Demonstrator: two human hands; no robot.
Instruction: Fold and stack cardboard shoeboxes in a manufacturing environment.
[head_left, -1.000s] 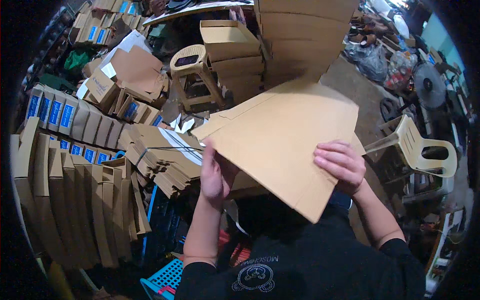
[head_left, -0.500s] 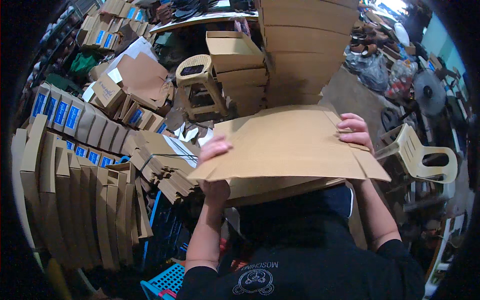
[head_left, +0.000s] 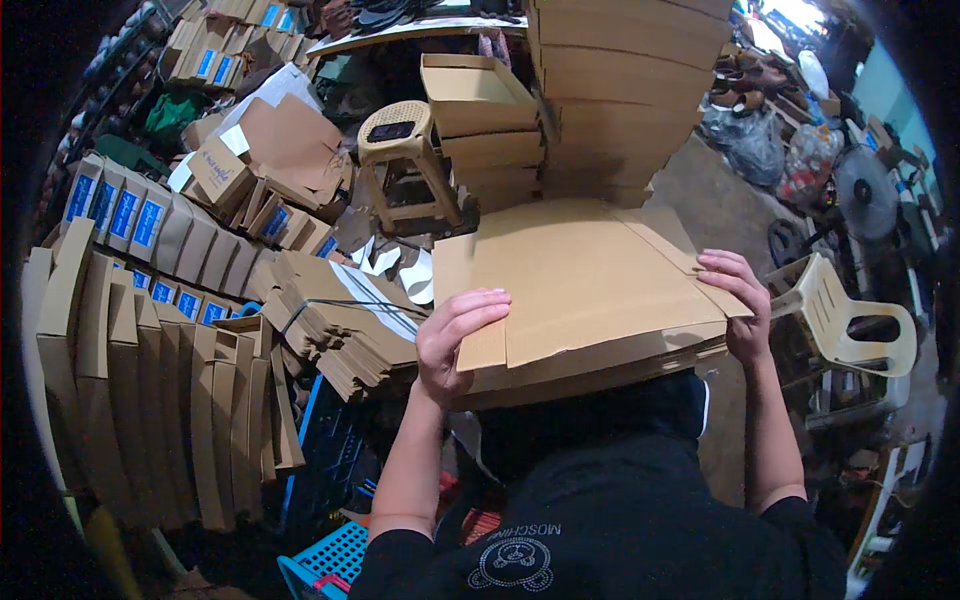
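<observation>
Everywhere, folded cartons (head_left: 150,330) crowd the room (stool (head_left: 405,150) behind); both hands' grips (head_left: 455,335) (head_left: 740,300) clasp a cardboard sheet (head_left: 580,280).

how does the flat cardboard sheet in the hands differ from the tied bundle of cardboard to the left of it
The flat cardboard sheet is one wide, unfolded blank gripped at its edges by the left hand and right hand. The tied bundle is many narrower pieces, strapped together and untouched. Both are plain brown cardboard.

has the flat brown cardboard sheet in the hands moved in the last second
Yes. The flat brown cardboard sheet has swung down from tilted to nearly level, onto the lap stack, judged against the beige plastic stool.
</observation>
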